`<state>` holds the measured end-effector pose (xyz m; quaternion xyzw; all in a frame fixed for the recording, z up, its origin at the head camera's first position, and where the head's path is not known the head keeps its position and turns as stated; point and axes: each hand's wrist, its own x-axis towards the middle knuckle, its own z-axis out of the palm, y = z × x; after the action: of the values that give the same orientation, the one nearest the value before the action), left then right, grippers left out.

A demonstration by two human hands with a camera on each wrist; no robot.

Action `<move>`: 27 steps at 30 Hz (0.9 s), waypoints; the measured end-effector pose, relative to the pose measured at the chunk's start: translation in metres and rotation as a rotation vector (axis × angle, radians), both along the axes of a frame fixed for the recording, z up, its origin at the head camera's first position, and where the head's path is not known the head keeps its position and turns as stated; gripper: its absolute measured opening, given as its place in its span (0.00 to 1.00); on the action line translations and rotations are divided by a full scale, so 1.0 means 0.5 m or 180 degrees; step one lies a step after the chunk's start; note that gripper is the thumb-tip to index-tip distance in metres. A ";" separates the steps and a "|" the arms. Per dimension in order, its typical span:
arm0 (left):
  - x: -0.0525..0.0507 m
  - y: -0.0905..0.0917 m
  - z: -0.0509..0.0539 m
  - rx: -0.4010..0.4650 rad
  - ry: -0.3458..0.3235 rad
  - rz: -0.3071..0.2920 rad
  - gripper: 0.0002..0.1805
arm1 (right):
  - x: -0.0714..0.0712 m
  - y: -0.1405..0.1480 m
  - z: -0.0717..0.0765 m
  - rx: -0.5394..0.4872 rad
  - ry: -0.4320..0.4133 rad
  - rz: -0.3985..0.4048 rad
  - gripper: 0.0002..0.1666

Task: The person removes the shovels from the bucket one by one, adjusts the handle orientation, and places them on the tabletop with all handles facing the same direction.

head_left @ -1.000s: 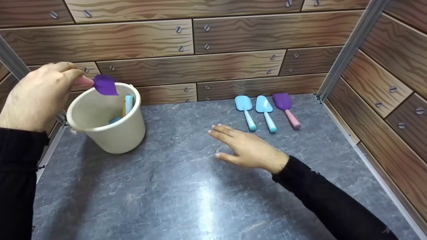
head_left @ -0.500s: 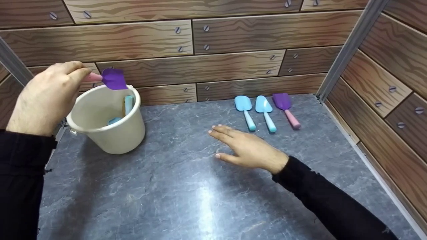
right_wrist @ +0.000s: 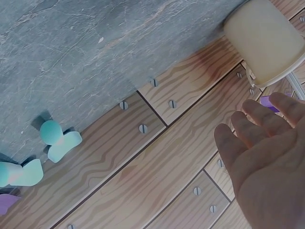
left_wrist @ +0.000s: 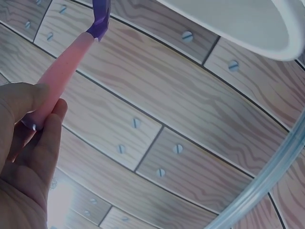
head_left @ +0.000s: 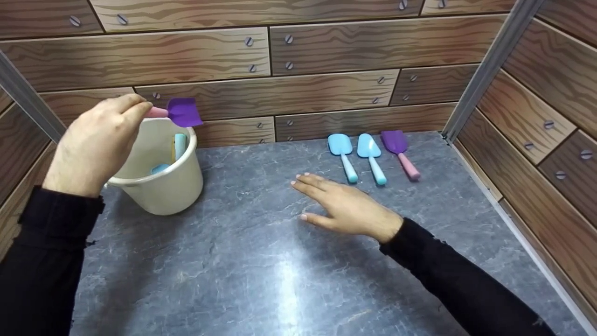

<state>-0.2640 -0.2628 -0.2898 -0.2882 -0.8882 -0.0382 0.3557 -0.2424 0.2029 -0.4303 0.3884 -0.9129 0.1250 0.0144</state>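
Tabletop edges: with 12 toward the back wall [head_left: 336, 51], my grey marbled tabletop [head_left: 224, 266] meets printed planks there; the right wall [head_left: 536, 102] bounds 3 o'clock, and a metal post [head_left: 485, 70] rises in the 1 o'clock corner.
Room to move: bare tabletop stretches from the white bucket [head_left: 163, 191] at 10 o'clock across to my right hand [head_left: 350, 207], and broadly toward 6.
Left hand: my left hand [head_left: 98, 144], at 10 o'clock, pinches the pink handle of a purple-bladed toy shovel [head_left: 181, 112].
Gripped shovel: its blade points to about 3 o'clock and overlaps the bucket's far rim from my head's view; I cannot tell how high above it.
Right hand: palm down near the middle, fingers extended, thumb spread away, its shadow falling toward 6.
Shovel row: at 1 o'clock near the back wall lie a square-bladed blue shovel [head_left: 345, 162], a taper-bladed blue shovel [head_left: 374, 164] and a second purple shovel [head_left: 404, 160], apart, handles toward 5.
Bucket's inside: only my head's view shows a turquoise handle [head_left: 181, 145] and a light-blue piece [head_left: 160, 168] in it.
Left wrist view: my thumb presses one side of the pink handle, fingers the other, and the butt end shows, which my hand hides from above.
Right wrist view: it shows my palm and the bucket's outer side, with a bit of purple blade beyond my fingertips.
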 end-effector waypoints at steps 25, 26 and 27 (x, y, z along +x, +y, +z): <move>0.007 0.086 -0.065 -0.0111 0.0119 -0.0255 0.11 | -0.007 -0.006 -0.008 -0.0230 0.0096 -0.0056 0.47; 0.008 0.089 -0.069 -0.0087 0.0074 -0.0265 0.12 | -0.008 -0.006 -0.008 -0.0246 0.0101 -0.0063 0.47; 0.009 0.091 -0.073 -0.0068 0.0036 -0.0263 0.12 | -0.009 -0.007 -0.009 -0.0260 0.0107 -0.0073 0.47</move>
<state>-0.2593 -0.2173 -0.3262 -0.3286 -0.8739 -0.0417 0.3558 -0.2467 0.1994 -0.4346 0.3790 -0.9111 0.1555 0.0470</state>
